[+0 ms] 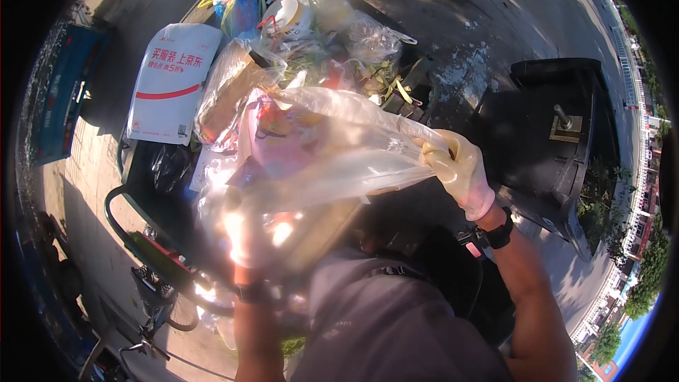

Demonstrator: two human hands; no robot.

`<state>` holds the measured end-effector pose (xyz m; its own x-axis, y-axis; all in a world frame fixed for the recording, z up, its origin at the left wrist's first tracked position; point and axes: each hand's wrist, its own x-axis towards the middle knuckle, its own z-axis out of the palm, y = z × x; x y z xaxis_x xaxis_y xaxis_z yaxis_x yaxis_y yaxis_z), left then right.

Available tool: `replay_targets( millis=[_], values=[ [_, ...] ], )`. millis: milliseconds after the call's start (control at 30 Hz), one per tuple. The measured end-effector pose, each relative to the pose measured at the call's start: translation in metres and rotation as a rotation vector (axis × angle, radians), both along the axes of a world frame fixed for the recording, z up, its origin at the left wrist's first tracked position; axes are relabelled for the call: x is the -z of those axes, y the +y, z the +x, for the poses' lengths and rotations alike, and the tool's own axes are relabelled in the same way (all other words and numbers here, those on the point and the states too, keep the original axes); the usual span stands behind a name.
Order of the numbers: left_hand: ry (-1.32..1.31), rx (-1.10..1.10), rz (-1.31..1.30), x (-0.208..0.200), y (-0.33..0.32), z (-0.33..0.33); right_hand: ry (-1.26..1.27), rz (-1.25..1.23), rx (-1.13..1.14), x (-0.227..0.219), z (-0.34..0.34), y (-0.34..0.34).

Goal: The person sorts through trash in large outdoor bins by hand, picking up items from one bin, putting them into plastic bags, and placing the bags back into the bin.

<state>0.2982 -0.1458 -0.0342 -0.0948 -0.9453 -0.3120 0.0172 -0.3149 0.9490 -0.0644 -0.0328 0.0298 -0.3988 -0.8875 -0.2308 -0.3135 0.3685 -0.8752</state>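
My right hand (pixel 458 168), in a cream rubber glove, is closed on the edge of a clear plastic bag (pixel 353 170), which stretches taut to the left. My left hand (pixel 244 230), also gloved, is over the bag's lower left part; glare and blur hide its fingers. A pink printed sheet or bag (pixel 283 131) with orange and red marks lies behind the clear plastic. Beyond it is a heap of bagged rubbish with a white paper bowl (pixel 284 14), a blue bag (pixel 240 6) and a clear knotted bag (pixel 371 39).
A white parcel bag (pixel 170 85) with red print leans at the heap's left, above a black bag (pixel 170 166). A dark bin (pixel 544 148) stands on the right. A curved metal rail (pixel 124 230) runs at lower left, near a bicycle (pixel 152 311). Pavement surrounds everything.
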Motion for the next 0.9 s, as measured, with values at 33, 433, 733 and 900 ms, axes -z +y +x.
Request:
replay_targets(
  millis=[33, 433, 733, 900],
  values=[
    [-0.199, 0.098, -0.202, -0.003, 0.004, 0.001, -0.009, 0.033, 0.009, -0.013, 0.0, 0.004],
    [-0.135, 0.183, -0.304, -0.059, 0.032, -0.012, -0.116, 0.122, 0.133, -0.076, 0.013, 0.069],
    [-0.193, 0.164, -0.18, -0.087, 0.048, -0.015, 0.007, 0.026, 0.076, -0.09, 0.02, 0.092],
    [-0.238, 0.068, -0.215, -0.066, 0.048, 0.008, 0.062, 0.019, 0.023, -0.095, 0.028, 0.086]
  ],
)
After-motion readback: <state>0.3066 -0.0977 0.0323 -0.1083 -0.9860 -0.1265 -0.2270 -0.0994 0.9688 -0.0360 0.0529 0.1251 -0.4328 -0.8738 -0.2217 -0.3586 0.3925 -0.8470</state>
